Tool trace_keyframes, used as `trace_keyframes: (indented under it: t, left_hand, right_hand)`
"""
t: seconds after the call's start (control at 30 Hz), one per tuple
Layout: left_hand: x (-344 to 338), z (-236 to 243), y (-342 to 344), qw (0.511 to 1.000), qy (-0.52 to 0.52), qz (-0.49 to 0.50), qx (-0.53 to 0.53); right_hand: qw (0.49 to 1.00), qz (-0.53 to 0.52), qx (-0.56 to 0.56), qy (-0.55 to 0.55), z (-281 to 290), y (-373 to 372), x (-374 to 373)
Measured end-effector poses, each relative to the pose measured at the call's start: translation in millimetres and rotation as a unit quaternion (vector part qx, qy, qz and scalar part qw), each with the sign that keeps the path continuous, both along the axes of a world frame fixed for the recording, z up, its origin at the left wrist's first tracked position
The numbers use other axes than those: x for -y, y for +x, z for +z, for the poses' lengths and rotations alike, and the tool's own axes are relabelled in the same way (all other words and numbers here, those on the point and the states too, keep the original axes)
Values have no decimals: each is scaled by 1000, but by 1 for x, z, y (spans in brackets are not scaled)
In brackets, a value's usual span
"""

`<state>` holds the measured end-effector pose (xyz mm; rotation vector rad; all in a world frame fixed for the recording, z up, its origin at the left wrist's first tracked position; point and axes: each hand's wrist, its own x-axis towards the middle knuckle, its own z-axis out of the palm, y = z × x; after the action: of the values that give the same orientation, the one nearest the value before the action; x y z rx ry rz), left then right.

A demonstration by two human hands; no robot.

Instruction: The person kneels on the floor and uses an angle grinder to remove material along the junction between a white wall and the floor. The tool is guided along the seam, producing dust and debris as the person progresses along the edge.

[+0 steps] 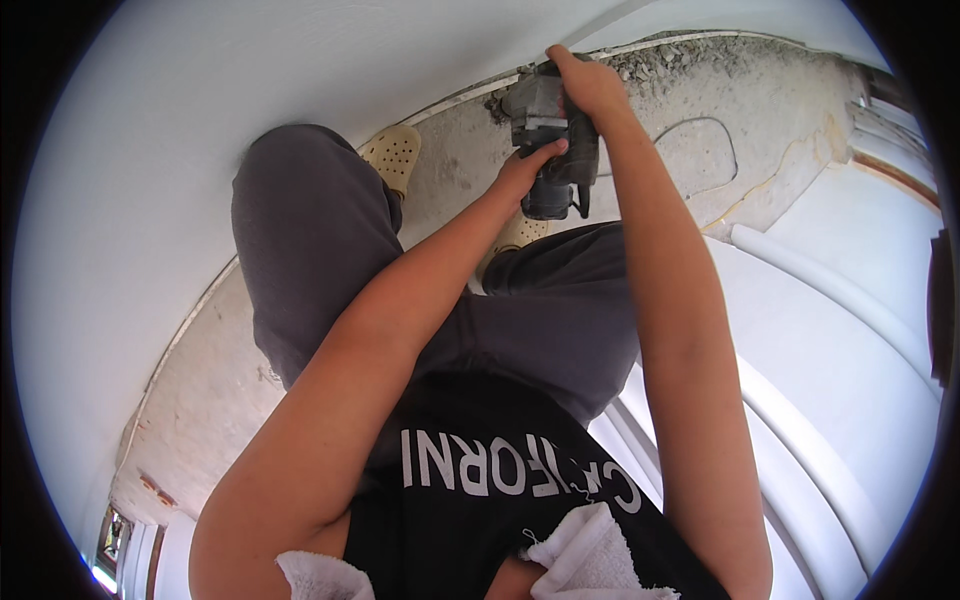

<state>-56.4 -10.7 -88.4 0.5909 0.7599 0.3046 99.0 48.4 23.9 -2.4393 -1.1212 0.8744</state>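
Both my hands are on a black and grey power tool (541,103), which looks like a rotary hammer, held close to the foot of the white wall. My right hand (594,86) wraps around its rear handle from above. Lower down, my left hand (530,170) grips the body, its thumb lying across the casing and its other fingers mostly hidden beneath. The tool's front end is close to the wall's base; whether a bit touches the concrete cannot be made out.
Broken concrete rubble (690,58) lies along the wall's base. A thin dark cable (735,150) loops over the concrete floor (450,180). My feet, in cream clogs (394,155), flank the work area. White wall (150,200) rises at left; long white mouldings (830,290) run at right.
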Motion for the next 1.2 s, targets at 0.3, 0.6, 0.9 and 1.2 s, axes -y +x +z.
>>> trace_keyframes:
  t: [0.3, 0.6, 0.9, 1.2]
  left_hand:
    - [-1, 11, -29, 996, -6, -73, 50]
    - [10, 72, -25, 996, 32, 26, 77]
    - [12, 38, -53, 995, -10, 62, 74]
    - [9, 26, -44, 971, -107, 166, 136]
  right_hand:
    - [917, -301, -263, 24, 31, -43, 40]
    - [945, -237, -200, 101, 114, -57, 39]
    - [985, -147, -85, 7, 83, -115, 4]
    - [997, 48, 30, -59, 81, -145, -37]
